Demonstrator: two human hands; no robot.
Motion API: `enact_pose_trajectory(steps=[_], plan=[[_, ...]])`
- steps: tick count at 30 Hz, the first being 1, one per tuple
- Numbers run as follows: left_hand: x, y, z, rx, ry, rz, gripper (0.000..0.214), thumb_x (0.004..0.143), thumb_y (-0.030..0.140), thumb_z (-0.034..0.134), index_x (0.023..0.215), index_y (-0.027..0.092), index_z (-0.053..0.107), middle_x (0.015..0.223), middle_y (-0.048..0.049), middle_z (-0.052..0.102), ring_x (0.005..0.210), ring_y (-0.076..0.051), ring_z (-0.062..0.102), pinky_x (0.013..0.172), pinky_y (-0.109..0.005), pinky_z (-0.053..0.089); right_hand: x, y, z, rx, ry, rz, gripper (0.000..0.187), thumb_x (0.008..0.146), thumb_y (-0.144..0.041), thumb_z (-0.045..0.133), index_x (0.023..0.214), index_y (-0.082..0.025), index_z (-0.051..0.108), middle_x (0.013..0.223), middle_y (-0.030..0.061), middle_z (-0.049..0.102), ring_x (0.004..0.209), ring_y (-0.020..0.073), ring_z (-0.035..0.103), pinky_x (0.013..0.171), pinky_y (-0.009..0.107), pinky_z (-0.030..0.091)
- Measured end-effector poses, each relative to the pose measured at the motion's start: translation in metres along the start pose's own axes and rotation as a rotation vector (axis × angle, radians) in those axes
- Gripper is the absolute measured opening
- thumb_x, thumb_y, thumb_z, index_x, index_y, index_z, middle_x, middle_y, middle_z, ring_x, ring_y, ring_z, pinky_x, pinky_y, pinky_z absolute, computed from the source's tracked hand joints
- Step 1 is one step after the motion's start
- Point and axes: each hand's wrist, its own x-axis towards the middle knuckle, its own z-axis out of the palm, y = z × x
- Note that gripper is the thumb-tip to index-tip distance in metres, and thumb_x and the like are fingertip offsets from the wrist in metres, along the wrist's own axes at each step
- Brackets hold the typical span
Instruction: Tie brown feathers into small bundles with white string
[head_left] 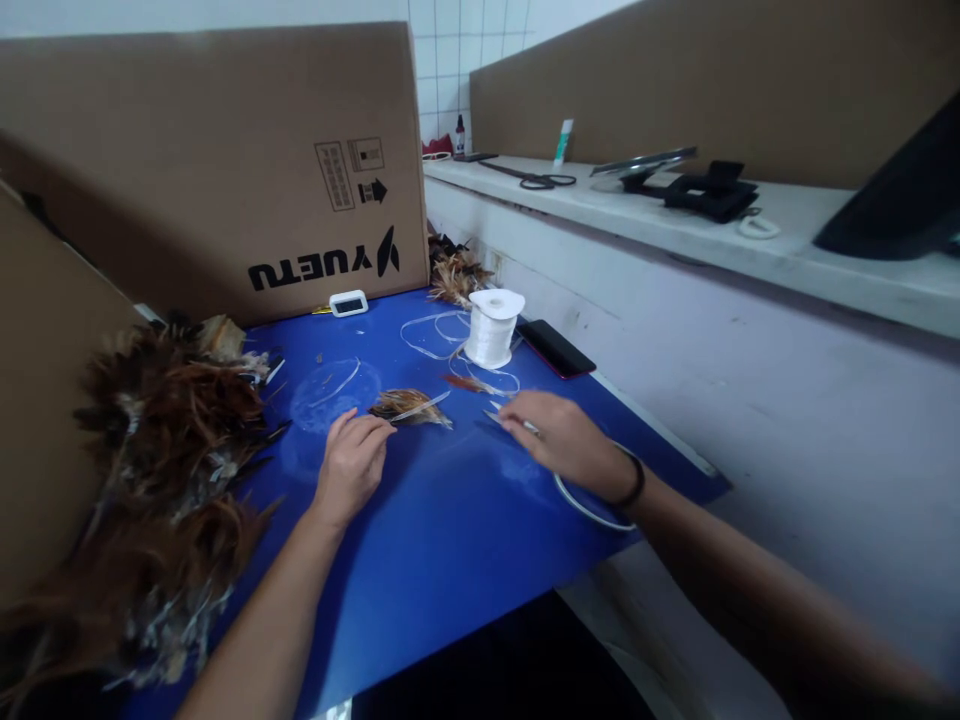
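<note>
My left hand (352, 462) is closed in a pinch on one end of a thin whitish ribbon (421, 407). The ribbon's free end points right, across a small bundle of brown feathers (405, 402) lying on the blue table. To the right, my right hand (559, 435) is closed around small scissors (493, 413); their two pointed blades stand slightly apart, aimed left, and most of the handle is hidden by the fingers. A reddish-brown feather (465, 383) lies just beyond the blades. Behind it stands a white spool of ribbon (493, 330), with loose loops around it.
Large feather bunches (172, 430) crowd the left side. A cardboard box (225, 160) walls the back. A phone (556, 348) lies beside the spool, and a small white digital device (348, 303) near the box. Black scissors (536, 180) rest on the ledge (787, 245). A white loop (592, 512) lies under my right wrist.
</note>
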Motion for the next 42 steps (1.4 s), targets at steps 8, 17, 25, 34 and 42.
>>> enact_pose_trajectory(steps=[8,17,25,34,42], plan=[[0.000,0.002,0.000,0.001,-0.020,0.017,0.022,0.084,0.013,0.047,0.095,0.023,0.063,0.094,-0.0038,0.069,0.093,-0.016,0.062,0.101,-0.042,0.036,0.071,0.055,0.025,-0.148,-0.281,0.315,0.013,0.076,-0.028,0.061,0.078,-0.017,0.066,0.078,0.0073,0.068,0.075,0.0178,0.061,0.064,0.025,0.039],[0.001,0.005,-0.002,-0.008,-0.036,0.033,0.022,0.084,0.012,0.046,0.095,0.021,0.063,0.096,-0.0041,0.068,0.093,-0.016,0.062,0.102,-0.043,0.035,0.073,0.062,0.044,-0.121,-0.244,0.348,0.015,0.079,-0.019,0.052,0.078,-0.012,0.066,0.082,0.0141,0.068,0.078,0.0198,0.061,0.066,0.027,0.038],[0.001,0.006,-0.002,-0.018,-0.032,0.035,0.024,0.084,0.011,0.045,0.096,0.021,0.064,0.095,-0.0045,0.068,0.092,-0.016,0.061,0.102,-0.043,0.035,0.076,0.065,0.020,0.167,-0.079,0.425,0.010,0.076,-0.020,0.057,0.072,-0.014,0.064,0.069,0.0053,0.065,0.064,0.0141,0.058,0.060,0.024,0.040],[0.004,0.014,0.000,-0.249,0.009,-0.111,0.020,0.084,0.016,0.049,0.091,0.021,0.067,0.093,-0.0062,0.069,0.090,-0.018,0.062,0.090,-0.039,0.044,0.077,0.042,0.022,0.616,-0.085,0.559,0.014,0.077,-0.018,0.056,0.064,-0.016,0.055,0.064,0.0053,0.063,0.052,0.0106,0.054,0.046,0.023,0.041],[0.015,0.062,0.000,-1.249,-0.147,-1.007,0.041,0.078,0.048,0.055,0.096,0.012,0.065,0.086,-0.0101,0.064,0.054,-0.010,0.054,0.037,-0.018,0.031,0.059,-0.029,0.037,1.290,-0.192,0.611,0.016,0.069,-0.025,0.069,0.065,-0.014,0.057,0.064,0.0020,0.062,0.052,0.0069,0.053,0.049,0.020,0.040]])
